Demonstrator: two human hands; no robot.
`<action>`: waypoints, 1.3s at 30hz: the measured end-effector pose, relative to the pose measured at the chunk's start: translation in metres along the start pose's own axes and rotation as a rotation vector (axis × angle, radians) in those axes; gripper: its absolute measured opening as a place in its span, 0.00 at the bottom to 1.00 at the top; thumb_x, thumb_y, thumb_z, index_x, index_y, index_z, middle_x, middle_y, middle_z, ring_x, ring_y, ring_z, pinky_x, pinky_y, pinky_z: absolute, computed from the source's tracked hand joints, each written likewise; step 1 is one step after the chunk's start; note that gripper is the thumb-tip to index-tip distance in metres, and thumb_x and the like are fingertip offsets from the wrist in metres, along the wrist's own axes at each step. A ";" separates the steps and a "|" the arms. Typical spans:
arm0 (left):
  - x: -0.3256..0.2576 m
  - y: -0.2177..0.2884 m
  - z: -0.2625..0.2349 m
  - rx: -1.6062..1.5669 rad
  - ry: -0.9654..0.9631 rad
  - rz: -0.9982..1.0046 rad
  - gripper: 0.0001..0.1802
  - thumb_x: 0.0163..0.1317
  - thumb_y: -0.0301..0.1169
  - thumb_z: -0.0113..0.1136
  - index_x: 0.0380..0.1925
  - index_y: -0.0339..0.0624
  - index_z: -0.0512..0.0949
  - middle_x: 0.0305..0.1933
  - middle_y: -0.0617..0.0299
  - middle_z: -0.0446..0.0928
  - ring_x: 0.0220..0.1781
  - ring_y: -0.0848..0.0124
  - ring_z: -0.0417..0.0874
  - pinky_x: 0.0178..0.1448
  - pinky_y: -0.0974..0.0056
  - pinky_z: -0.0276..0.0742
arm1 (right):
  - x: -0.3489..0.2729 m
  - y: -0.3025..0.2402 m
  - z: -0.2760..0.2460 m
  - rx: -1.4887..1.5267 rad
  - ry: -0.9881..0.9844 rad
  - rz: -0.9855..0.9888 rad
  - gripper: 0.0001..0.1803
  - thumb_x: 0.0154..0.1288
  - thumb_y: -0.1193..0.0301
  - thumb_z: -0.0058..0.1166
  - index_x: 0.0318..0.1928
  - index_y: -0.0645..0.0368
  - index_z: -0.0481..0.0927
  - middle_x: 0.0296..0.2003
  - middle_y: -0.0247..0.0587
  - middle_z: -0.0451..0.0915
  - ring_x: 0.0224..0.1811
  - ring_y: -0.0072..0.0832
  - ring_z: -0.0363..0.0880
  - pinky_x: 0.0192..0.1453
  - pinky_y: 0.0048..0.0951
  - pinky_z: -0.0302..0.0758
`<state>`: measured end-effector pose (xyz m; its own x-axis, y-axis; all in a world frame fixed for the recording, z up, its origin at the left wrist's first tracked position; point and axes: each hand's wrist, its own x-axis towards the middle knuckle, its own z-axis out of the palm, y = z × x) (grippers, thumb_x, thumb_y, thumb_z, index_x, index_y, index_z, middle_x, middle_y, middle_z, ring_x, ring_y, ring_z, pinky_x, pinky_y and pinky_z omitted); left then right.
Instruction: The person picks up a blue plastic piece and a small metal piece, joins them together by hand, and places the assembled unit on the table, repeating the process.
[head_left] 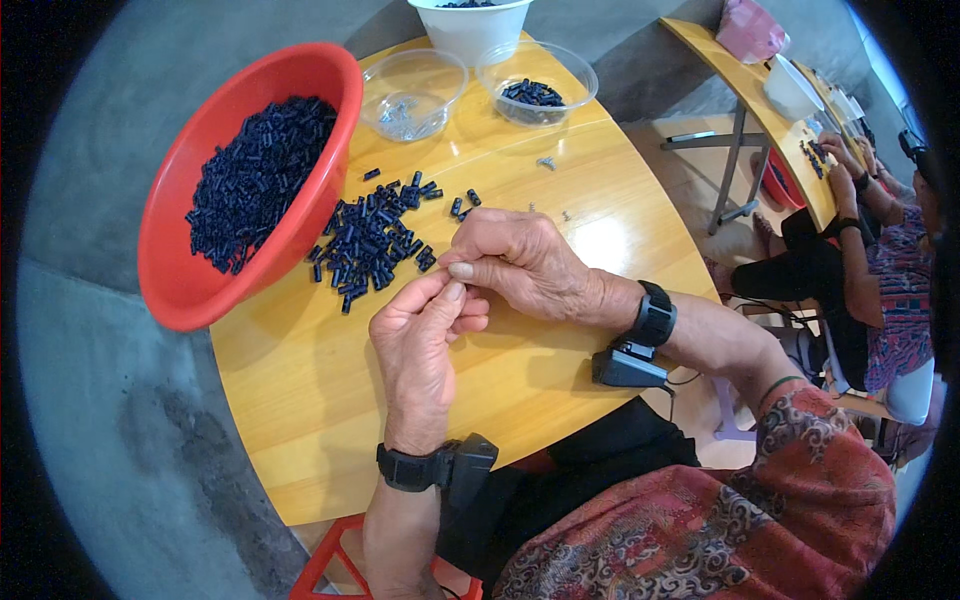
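Observation:
Over the table, my left hand [420, 335] and my right hand [520, 262] meet with thumbs and forefingers pinched together. Whatever lies between the fingertips is too small or too hidden to make out. Just beyond my left hand spreads a loose pile of small dark blue cylindrical pieces [365, 243] on the wooden table [330, 400]. A few more dark pieces [464, 205] lie apart, close to my right knuckles. Tiny silvery metal parts [545, 162] are scattered farther back.
A red basin [345, 100] full of dark pieces leans at the left. Behind stand a clear bowl [385, 75] with small metal parts, another clear bowl [580, 72] with dark pieces, and a white tub [480, 30]. At right, another person [890, 290] works at a second table [710, 60].

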<state>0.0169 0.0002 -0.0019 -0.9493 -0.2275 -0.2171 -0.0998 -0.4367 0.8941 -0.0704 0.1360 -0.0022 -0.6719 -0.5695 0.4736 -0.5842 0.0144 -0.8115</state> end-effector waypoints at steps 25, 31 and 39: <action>0.001 0.007 -0.003 0.024 -0.020 -0.002 0.12 0.60 0.25 0.61 0.43 0.30 0.78 0.34 0.50 0.82 0.31 0.67 0.85 0.35 0.68 0.82 | 0.002 0.004 -0.018 0.076 -0.105 -0.051 0.07 0.65 0.73 0.56 0.42 0.62 0.81 0.33 0.34 0.80 0.30 0.19 0.77 0.34 0.22 0.75; 0.003 0.006 -0.006 -0.025 -0.040 0.009 0.11 0.60 0.24 0.61 0.41 0.30 0.79 0.35 0.52 0.82 0.34 0.67 0.85 0.39 0.66 0.82 | 0.004 -0.014 -0.028 -0.131 -0.223 -0.074 0.13 0.58 0.70 0.63 0.42 0.61 0.78 0.34 0.39 0.78 0.31 0.29 0.79 0.33 0.26 0.75; 0.004 0.003 -0.006 0.001 -0.074 0.020 0.10 0.59 0.23 0.61 0.39 0.28 0.81 0.36 0.55 0.82 0.35 0.72 0.83 0.40 0.69 0.80 | 0.005 -0.020 -0.022 -0.613 -0.240 -0.329 0.16 0.55 0.60 0.60 0.29 0.59 0.72 0.27 0.41 0.72 0.29 0.39 0.79 0.30 0.36 0.77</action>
<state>0.0150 -0.0077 -0.0022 -0.9705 -0.1714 -0.1694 -0.0805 -0.4322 0.8982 -0.0721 0.1512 0.0243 -0.3406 -0.7868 0.5147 -0.9354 0.2283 -0.2700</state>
